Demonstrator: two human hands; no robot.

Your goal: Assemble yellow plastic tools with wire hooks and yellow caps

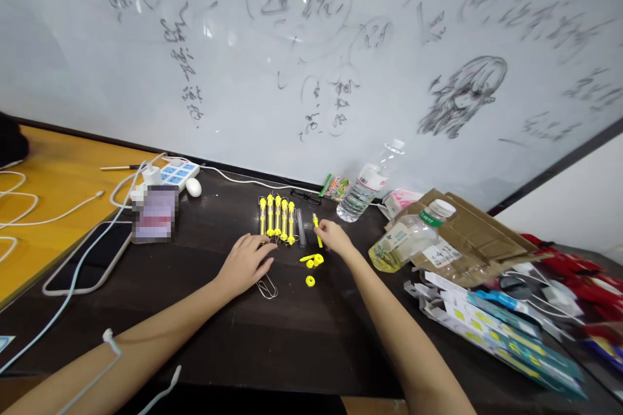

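My right hand [335,238] is closed in a pinch on a slim yellow rod [318,235] with a greyish upper end. Left of it lie clear tubes [301,227]. Several yellow-capped spring scales [277,217] with wire hooks stand side by side in a row on the dark table. Just below that row my left hand [246,264] rests with its fingers apart, and I see nothing held in it. Bent wire hooks [267,286] lie by its fingertips. Between the hands are small yellow parts [318,259] and a separate yellow ring [310,281].
A water bottle [363,191] and a bottle of yellow liquid [399,243] stand at the right, before flattened cardboard [479,233] and teal packaging [525,337]. Leftward are a phone [90,259], a power strip [178,173] and loose cables. A whiteboard [233,97] rises behind.
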